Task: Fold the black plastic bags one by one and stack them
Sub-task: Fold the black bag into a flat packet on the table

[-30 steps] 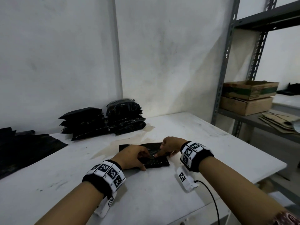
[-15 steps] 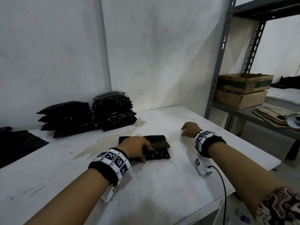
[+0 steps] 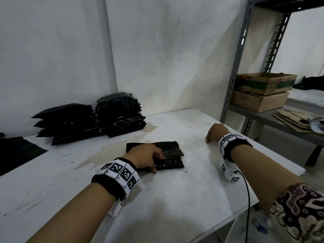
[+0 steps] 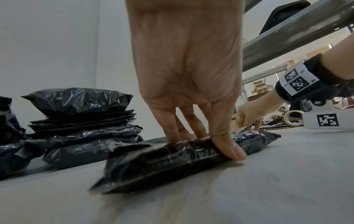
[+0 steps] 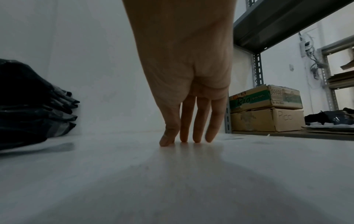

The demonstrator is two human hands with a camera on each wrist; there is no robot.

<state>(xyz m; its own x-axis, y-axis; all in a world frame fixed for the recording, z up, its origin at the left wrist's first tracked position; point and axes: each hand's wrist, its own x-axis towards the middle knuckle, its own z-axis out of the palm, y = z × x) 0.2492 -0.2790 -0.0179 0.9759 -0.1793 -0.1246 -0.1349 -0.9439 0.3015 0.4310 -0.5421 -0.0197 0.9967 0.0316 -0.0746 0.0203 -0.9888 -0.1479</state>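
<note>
Worktop point(image 3: 175, 199): white, stained, carried everything. I had both hands low on it, well apart from each other.

Two stacks of folded bags point(image 3: 91, 120) stood against the wall, beyond and to the left of my left hand point(image 3: 145, 157). A flat sheet of unfolded black plastic point(image 3: 17, 151) lay far out to the left of that hand, at the frame edge. Metal shelving point(image 3: 235, 76) rose to the right of my right hand point(image 3: 214, 133), carrying two cardboard boxes point(image 3: 261, 92) and a tape roll point(image 3: 318, 124).

The folded black bag point(image 3: 172, 155) lay between the hands, nearer the left. The left hand pressed down on it; in the left wrist view the fingers point(image 4: 172, 125) dug into its top and the thumb point(image 4: 229, 145) hooked round the near edge, so I counted it as gripped. The right hand held nothing; its fingertips point(image 5: 195, 136) rested straight on bare worktop, to the right of the bag.

My judgement: folding looked finished, and carrying the bag to a stack was next. The plastic looked slick and springy, so I'd keep the pinch across all layers and lift in one piece, else the fold opens. The path toward the stacks looked free. The taller stack bulged at the top and might slide if a bag landed off-centre.
</note>
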